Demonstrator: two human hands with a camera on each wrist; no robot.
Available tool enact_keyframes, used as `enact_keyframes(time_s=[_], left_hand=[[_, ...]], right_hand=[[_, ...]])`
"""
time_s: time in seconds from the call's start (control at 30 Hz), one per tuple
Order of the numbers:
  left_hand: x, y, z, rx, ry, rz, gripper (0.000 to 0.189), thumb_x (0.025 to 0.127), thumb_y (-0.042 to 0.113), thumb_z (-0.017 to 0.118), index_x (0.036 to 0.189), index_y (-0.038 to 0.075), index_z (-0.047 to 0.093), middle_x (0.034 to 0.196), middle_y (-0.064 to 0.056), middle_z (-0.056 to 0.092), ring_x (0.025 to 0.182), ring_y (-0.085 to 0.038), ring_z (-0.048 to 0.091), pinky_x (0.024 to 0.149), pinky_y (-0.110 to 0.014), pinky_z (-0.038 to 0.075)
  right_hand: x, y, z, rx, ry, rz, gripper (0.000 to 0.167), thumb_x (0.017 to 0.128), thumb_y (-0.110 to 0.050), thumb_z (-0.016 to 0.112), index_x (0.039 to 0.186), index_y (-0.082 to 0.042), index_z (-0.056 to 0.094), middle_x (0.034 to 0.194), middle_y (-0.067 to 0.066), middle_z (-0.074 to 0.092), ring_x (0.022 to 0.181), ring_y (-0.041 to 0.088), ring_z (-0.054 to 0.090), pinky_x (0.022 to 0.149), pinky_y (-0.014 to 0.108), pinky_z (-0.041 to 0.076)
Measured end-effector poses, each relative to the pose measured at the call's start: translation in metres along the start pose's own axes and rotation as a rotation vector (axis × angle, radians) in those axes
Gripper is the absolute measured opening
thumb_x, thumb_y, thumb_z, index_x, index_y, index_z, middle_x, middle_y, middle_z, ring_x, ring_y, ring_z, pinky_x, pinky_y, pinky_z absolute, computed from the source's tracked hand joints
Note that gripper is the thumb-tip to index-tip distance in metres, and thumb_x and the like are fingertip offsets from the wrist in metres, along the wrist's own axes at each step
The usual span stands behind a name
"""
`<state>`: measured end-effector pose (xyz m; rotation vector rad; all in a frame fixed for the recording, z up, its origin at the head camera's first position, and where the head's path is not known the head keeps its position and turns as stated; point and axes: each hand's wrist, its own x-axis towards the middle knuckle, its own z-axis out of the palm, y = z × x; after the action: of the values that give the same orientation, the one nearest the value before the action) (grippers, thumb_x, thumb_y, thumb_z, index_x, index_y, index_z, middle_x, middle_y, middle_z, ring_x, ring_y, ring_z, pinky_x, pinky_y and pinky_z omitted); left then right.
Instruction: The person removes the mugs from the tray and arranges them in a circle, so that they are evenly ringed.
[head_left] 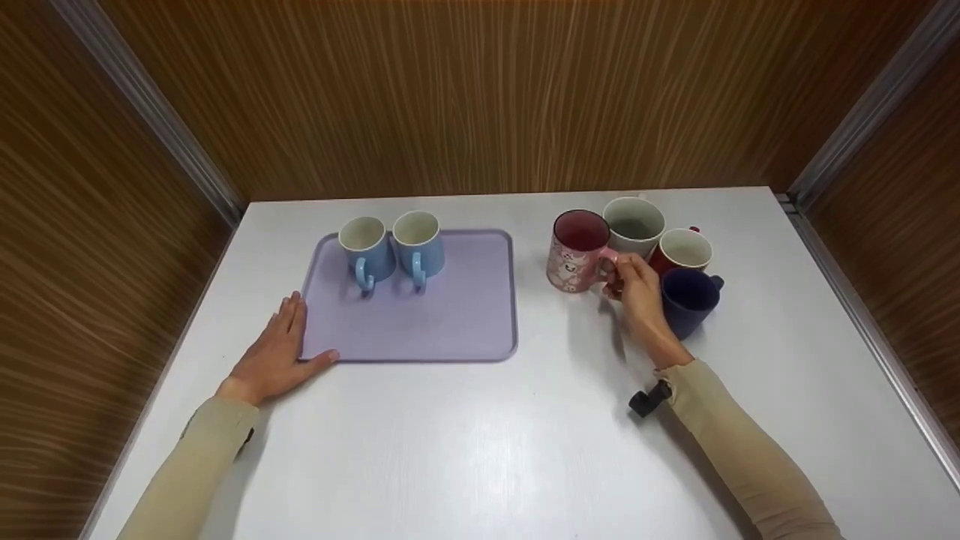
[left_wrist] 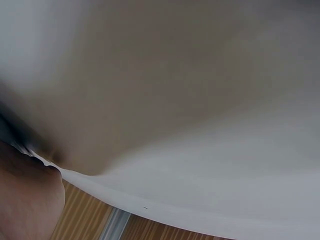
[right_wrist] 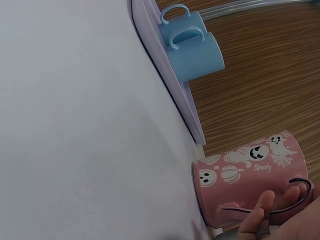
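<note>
My right hand (head_left: 639,294) grips the handle of a pink mug (head_left: 571,262) with white ghost drawings and a dark red inside. In the right wrist view, fingers (right_wrist: 265,207) curl through that mug's handle. Close by stand a white mug (head_left: 624,238), a red mug (head_left: 660,259) with a white inside and a dark blue mug (head_left: 682,311). My left hand (head_left: 274,358) lies flat with fingers spread, touching the near left corner of a lilac tray (head_left: 420,322). Two light blue mugs (head_left: 381,262) stand upright side by side on the tray, handles toward me.
A white table (head_left: 480,442) carries everything. Brown wood-grain panels (head_left: 450,97) rise behind it and on both sides. Metal strips run along the corners. The left wrist view shows mostly blurred table surface and part of the hand (left_wrist: 30,200).
</note>
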<state>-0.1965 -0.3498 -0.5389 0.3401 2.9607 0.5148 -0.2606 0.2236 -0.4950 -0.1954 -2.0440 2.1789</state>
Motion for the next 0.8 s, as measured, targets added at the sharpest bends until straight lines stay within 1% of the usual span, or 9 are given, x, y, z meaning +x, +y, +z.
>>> enact_keyframes(time_s=[0.13,0.27,0.4,0.47,0.53,0.63,0.67,0.73,0.8], left_hand=[[0.0,0.0,0.0,0.009,-0.015,-0.009,0.119,0.099,0.074,0.056,0.168,-0.006,0.002,0.179,-0.024,-0.005,0.166,-0.044,-0.004,0.134,-0.061,0.01],[0.001,-0.001,0.0,0.014,-0.011,-0.005,0.119,0.099,0.074,0.055,0.168,-0.007,0.003,0.178,-0.025,-0.004,0.166,-0.044,-0.003,0.133,-0.062,0.01],[0.001,-0.001,0.001,0.013,-0.002,0.001,0.118,0.099,0.073,0.056,0.168,-0.007,0.004,0.178,-0.025,-0.003,0.166,-0.044,-0.002,0.134,-0.061,0.01],[0.001,-0.001,0.001,0.015,-0.005,0.0,0.119,0.099,0.074,0.056,0.168,-0.007,0.003,0.178,-0.025,-0.003,0.166,-0.044,-0.002,0.134,-0.061,0.01],[0.001,-0.001,0.001,0.019,-0.006,-0.002,0.119,0.099,0.074,0.055,0.168,-0.007,0.003,0.178,-0.025,-0.003,0.166,-0.045,-0.002,0.133,-0.061,0.011],[0.0,0.0,0.001,0.022,-0.002,-0.001,0.118,0.099,0.073,0.055,0.168,-0.008,0.003,0.178,-0.026,-0.002,0.166,-0.045,-0.002,0.133,-0.062,0.011],[0.0,0.0,0.001,0.02,0.001,0.001,0.118,0.099,0.072,0.056,0.168,-0.008,0.004,0.178,-0.026,-0.002,0.166,-0.045,-0.001,0.133,-0.062,0.011],[0.0,0.0,0.0,0.021,0.01,0.007,0.117,0.1,0.071,0.057,0.168,-0.008,0.005,0.178,-0.027,-0.001,0.165,-0.046,0.0,0.133,-0.062,0.012],[0.0,0.0,0.0,0.022,0.015,0.011,0.116,0.1,0.071,0.057,0.168,-0.009,0.005,0.178,-0.027,-0.001,0.165,-0.046,0.0,0.133,-0.062,0.012]], right_hand=[[0.0,0.0,0.001,-0.04,0.015,-0.014,0.028,0.117,-0.016,0.041,0.096,-0.006,0.057,0.083,-0.002,0.056,0.07,0.013,0.057,0.065,0.023,0.048],[-0.003,-0.001,0.002,-0.101,0.033,-0.029,0.027,0.117,-0.019,0.041,0.107,-0.002,0.06,0.089,0.003,0.066,0.072,0.013,0.061,0.066,0.027,0.052],[-0.008,-0.001,0.002,-0.227,0.035,-0.055,0.034,0.117,-0.026,0.042,0.126,0.002,0.059,0.11,0.016,0.07,0.085,0.018,0.064,0.071,0.028,0.051],[-0.01,0.001,0.003,-0.293,0.044,-0.09,0.037,0.117,-0.028,0.043,0.133,0.003,0.056,0.121,0.022,0.068,0.095,0.026,0.065,0.078,0.026,0.049],[-0.011,0.003,0.003,-0.339,0.055,-0.143,0.038,0.117,-0.027,0.044,0.136,0.005,0.054,0.129,0.026,0.064,0.106,0.033,0.064,0.086,0.026,0.047],[-0.013,0.004,0.005,-0.381,0.091,-0.266,0.035,0.115,-0.02,0.049,0.134,0.008,0.053,0.128,0.027,0.062,0.112,0.036,0.062,0.096,0.027,0.044],[-0.014,0.003,0.005,-0.392,0.099,-0.308,0.034,0.114,-0.019,0.051,0.134,0.009,0.053,0.127,0.028,0.061,0.114,0.037,0.06,0.098,0.031,0.043],[-0.017,0.0,0.007,-0.433,0.125,-0.399,0.033,0.112,-0.016,0.055,0.133,0.01,0.054,0.126,0.027,0.058,0.114,0.035,0.055,0.101,0.037,0.041],[-0.018,-0.003,0.01,-0.455,0.142,-0.474,0.034,0.11,-0.014,0.058,0.133,0.01,0.056,0.127,0.027,0.057,0.119,0.038,0.051,0.105,0.043,0.039]])
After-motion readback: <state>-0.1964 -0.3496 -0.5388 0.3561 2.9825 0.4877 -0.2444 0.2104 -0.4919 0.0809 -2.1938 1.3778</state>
